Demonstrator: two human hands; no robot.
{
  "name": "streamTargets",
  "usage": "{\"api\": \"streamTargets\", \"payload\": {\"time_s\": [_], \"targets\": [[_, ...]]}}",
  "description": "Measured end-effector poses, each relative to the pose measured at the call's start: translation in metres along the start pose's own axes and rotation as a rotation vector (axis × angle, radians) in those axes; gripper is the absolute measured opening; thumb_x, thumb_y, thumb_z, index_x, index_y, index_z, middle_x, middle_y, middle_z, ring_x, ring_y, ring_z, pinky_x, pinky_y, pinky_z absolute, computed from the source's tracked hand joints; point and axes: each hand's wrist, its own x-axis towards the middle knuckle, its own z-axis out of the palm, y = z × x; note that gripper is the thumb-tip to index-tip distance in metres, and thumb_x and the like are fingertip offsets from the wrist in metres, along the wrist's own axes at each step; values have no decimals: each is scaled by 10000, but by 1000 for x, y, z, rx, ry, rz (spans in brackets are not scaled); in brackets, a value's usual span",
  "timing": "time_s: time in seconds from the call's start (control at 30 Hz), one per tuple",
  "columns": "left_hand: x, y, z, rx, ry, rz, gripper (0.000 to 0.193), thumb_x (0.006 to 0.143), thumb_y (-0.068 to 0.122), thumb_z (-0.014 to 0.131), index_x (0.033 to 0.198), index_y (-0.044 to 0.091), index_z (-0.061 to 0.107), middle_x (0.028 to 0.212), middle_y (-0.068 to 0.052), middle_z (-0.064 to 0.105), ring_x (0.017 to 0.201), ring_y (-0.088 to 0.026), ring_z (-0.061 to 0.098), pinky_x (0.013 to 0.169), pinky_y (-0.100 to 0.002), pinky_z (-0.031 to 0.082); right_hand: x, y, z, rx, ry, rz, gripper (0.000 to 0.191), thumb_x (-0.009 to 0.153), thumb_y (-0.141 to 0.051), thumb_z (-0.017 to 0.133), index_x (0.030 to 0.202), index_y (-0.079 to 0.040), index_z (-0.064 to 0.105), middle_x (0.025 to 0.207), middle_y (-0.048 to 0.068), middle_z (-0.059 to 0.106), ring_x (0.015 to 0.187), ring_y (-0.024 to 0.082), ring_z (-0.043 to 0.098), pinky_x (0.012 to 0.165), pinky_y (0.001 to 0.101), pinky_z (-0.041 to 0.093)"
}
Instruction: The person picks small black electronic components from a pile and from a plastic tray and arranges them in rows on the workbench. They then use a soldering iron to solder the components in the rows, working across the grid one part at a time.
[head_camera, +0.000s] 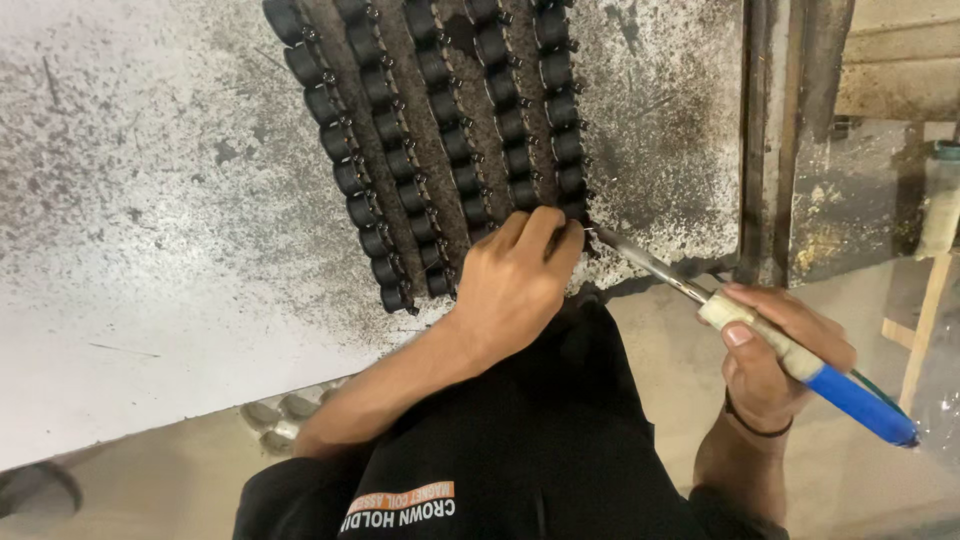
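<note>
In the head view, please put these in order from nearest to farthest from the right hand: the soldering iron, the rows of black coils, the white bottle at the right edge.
1. Soldering iron: held in the right hand.
2. Rows of black coils: up and left, on the worn table.
3. White bottle: up and right; its distance looks close to the coils', so this order is uncertain.

Worn bench, glossy coils, taped iron

The bench (150, 200) looks rough, speckled and scorched; black coils (440, 130) seem glossy plastic; the soldering iron (760, 330) has a metal shaft, tape-wrapped blue plastic handle.
</note>
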Motion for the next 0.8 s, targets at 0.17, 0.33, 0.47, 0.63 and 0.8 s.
{"api": "streamTargets", "payload": {"time_s": [0.17, 0.33, 0.47, 0.63, 0.8], "targets": [[-2, -5, 18, -39, -65, 15, 253, 845, 15, 697, 1093, -36, 693, 1013, -123, 573, 846, -248, 640, 679, -353, 577, 17, -32, 18, -239, -109, -126, 342, 964, -194, 744, 1119, 104, 682, 936, 204, 741, 736, 226, 751, 653, 271, 606], [14, 5, -9, -119, -38, -3, 342, 765, -19, 685, 1106, -43, 673, 1035, -147, 579, 897, -276, 653, 685, -366, 586, 36, -66, 16, -528, -348, -346, 212, 923, -105, 737, 1027, 71, 682, 892, 231, 729, 722, 291, 737, 596, 329, 598], [26, 16, -66, -74, -14, -7, 328, 775, -79, 709, 1098, -23, 713, 909, -40, 567, 738, -168, 627, 562, -343, 552, 38, -41, 10, -125, -94, 5, 322, 963, -167, 718, 1129, 106, 678, 929, 215, 720, 756, 257, 743, 657, 289, 604], [39, 5, -52, 36, 46, 28, 294, 817, -13, 728, 1109, -2, 696, 1045, -73, 558, 820, -204, 627, 598, -328, 562, 17, 11, 13, 154, 123, -32, 336, 914, -132, 719, 1155, 90, 645, 946, 255, 704, 717, 274, 726, 652, 315, 631], [27, -10, -15, 51, -17, -49, 350, 771, 10, 704, 1121, -7, 704, 1018, -84, 548, 835, -210, 644, 605, -330, 562, 12, 22, 4, 70, 99, -77, 334, 938, -138, 742, 1162, 97, 662, 947, 277, 709, 740, 312, 731, 686, 321, 609]]}}
